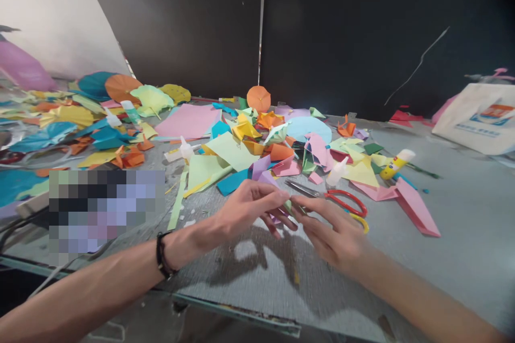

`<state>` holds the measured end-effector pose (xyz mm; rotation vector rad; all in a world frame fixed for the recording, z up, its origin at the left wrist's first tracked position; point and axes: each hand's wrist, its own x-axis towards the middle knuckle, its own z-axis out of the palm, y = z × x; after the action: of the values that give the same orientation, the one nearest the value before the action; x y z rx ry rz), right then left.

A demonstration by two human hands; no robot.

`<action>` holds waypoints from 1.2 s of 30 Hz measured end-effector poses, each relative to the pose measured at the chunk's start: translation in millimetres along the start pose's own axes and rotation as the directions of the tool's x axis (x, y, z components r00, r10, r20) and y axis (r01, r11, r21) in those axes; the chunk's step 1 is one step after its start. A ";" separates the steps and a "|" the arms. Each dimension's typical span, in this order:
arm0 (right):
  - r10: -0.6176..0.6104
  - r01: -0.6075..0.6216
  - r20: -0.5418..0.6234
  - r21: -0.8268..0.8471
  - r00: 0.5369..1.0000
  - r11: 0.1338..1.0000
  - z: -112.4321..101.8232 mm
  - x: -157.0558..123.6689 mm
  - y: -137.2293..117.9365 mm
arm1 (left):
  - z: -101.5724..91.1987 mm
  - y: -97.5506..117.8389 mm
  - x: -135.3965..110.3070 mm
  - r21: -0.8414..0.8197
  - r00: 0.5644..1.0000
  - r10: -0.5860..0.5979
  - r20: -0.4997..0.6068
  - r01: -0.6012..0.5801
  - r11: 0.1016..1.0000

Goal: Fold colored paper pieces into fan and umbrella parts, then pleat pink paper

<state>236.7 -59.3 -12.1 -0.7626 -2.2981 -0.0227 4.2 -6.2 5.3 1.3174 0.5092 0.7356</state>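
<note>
My left hand (259, 204), with a dark bracelet on its wrist, is closed in a pinch at the middle of the view. It grips a small piece of green paper (288, 206), mostly hidden by the fingers. From the right, my right hand (332, 228) meets it, fingertips closed on the same green paper. Both hands are raised above the table and cast shadows on it. Just behind them lie scissors (346, 201) with red and yellow handles. Folded purple paper (261, 169) shows beyond my left hand.
Colourful paper scraps and folded shapes pile across the grey table (249, 292). A yellow glue stick (397, 164), a white glue bottle (337, 172) and folded pink paper (418, 209) lie to the right. A white bag (478, 118) stands far right. At left is a pixelated object (100, 214).
</note>
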 end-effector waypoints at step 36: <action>0.587 -0.372 0.000 0.774 0.810 0.513 13.0 6.0 0.4 | -2.2 -8.6 -4.1 0.738 0.901 0.401 0.167 -0.384 0.555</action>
<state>225.4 -53.0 -18.2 -0.8459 -1.5162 0.9812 1.6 -8.5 -3.9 2.2880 0.5705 0.9522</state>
